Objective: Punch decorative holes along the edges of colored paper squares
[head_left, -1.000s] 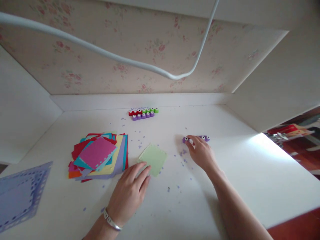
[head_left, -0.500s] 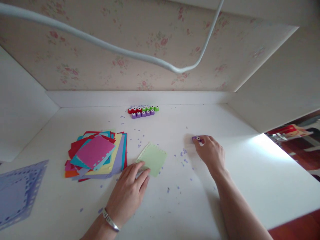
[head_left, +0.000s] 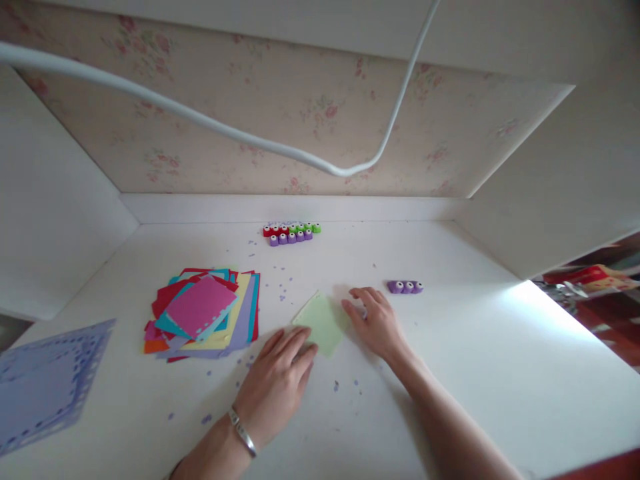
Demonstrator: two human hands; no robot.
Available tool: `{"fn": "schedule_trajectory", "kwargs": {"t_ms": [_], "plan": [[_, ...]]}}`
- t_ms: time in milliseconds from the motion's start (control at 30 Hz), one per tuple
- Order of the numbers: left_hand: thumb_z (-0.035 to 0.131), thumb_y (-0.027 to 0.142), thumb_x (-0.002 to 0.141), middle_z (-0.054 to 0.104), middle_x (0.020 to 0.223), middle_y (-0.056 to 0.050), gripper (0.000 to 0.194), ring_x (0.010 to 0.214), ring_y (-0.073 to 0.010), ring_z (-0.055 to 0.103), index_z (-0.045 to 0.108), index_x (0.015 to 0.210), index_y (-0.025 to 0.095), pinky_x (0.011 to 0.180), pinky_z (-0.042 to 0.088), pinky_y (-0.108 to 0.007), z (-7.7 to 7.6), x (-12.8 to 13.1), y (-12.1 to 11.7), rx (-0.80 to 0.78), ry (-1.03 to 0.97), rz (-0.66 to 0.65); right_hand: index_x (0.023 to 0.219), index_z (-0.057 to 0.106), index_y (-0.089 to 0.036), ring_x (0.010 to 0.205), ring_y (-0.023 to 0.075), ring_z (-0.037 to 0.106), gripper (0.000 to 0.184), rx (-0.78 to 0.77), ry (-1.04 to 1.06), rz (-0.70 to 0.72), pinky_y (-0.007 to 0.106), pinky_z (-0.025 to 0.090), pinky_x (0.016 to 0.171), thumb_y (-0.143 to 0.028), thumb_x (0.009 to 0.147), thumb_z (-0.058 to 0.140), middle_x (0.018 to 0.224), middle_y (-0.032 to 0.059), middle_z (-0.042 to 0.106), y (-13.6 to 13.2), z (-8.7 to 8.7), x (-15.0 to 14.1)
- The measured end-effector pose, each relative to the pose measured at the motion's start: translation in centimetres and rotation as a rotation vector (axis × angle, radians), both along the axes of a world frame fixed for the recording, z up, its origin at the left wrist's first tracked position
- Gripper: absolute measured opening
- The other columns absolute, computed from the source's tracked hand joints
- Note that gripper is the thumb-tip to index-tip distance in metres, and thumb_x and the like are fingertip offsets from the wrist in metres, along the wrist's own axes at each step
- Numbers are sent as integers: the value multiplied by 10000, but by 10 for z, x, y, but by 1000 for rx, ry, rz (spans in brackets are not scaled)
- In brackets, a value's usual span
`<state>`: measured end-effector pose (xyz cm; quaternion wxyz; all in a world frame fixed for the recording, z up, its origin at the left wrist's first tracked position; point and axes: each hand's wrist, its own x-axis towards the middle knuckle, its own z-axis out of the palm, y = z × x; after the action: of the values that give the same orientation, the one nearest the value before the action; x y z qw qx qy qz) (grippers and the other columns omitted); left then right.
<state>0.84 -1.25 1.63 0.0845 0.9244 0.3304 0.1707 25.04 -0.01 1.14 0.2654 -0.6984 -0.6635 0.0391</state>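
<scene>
Head camera view: the left hand [head_left: 280, 380] is resting loosely spread fingers on the near-left edge of the green paper [head_left: 324, 323], which is lying cornerwise between both hands. Just beside its right side, the right hand [head_left: 377, 327] is curving, thumb parted from fingers. Farther off, purple punches [head_left: 405, 289] are sitting in a left-to-right row.

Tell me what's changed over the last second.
The right hand slid one small purple piece rightward against the other two, let go, and moved back left, beside the light green paper. The three pieces now stand in one row. The left hand stays on the paper; the coloured stack and the back rows stayed put.
</scene>
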Motion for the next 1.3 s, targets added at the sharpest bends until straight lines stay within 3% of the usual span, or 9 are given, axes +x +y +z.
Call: {"fn": "schedule_trajectory", "kwargs": {"t_ms": [167,300,433,633,767,900,1033,1167,1300], "plan": [[509,192,891,566,1283,-64,277,1159,-232,542,617,1143,231,1004,447,-437,12,6,29,30,-18,-12,1182,604,-250,1114,296,492,420,-95,-103,87,440,377,917,-502,851,545,1260,80,571,-6,2,-13],[475,217,899,603,1183,-55,247,1083,-191,583,645,1079,214,973,470,-334,15,1,102,39,-13,211,1143,632,-254,1122,287,487,364,-128,-53,66,445,370,925,-458,848,566,1253,64,578,-3,-3,-9],[445,176,879,516,1305,-149,355,1212,-255,494,575,1202,105,1053,381,-396,8,-4,179,74,6,332,1047,637,-217,1079,257,523,282,-120,81,34,413,386,906,-359,804,631,1205,80,595,0,-9,-7],[406,129,874,463,1400,-140,460,1285,-246,430,471,1328,94,1081,326,-379,-2,-4,227,71,75,310,1028,574,-199,892,223,587,270,-183,299,-18,366,427,791,-233,764,625,950,67,666,0,-6,-8],[398,106,868,572,1264,-102,428,1172,-229,524,545,1267,155,1034,373,-350,-2,-5,233,69,110,268,1123,575,-196,832,208,613,363,-229,443,-56,329,447,734,-253,768,620,931,71,677,0,0,-5],[411,86,841,578,1155,-82,386,1051,-209,576,631,1142,186,962,424,-319,1,-13,233,65,143,241,894,662,-190,625,157,588,191,-303,575,22,264,420,567,-342,832,563,699,33,659,-2,4,-3],[446,205,868,582,1026,-70,264,903,-213,611,683,981,179,845,478,-326,9,-22,220,49,162,247,769,601,-177,453,107,494,279,-415,836,38,216,331,428,-439,850,550,535,-3,587,-3,4,-5],[447,326,907,585,989,-50,271,871,-196,614,667,986,189,810,484,-308,23,-28,182,41,121,255,745,561,-169,456,100,498,332,-430,1020,51,212,362,444,-489,831,577,541,1,593,-3,6,-8],[466,407,922,617,1001,-24,273,873,-161,624,653,970,214,833,479,-265,31,-30,123,-3,15,229,767,567,-158,485,104,529,349,-432,1120,43,224,412,485,-502,815,600,566,11,607,-3,12,-11]]}}
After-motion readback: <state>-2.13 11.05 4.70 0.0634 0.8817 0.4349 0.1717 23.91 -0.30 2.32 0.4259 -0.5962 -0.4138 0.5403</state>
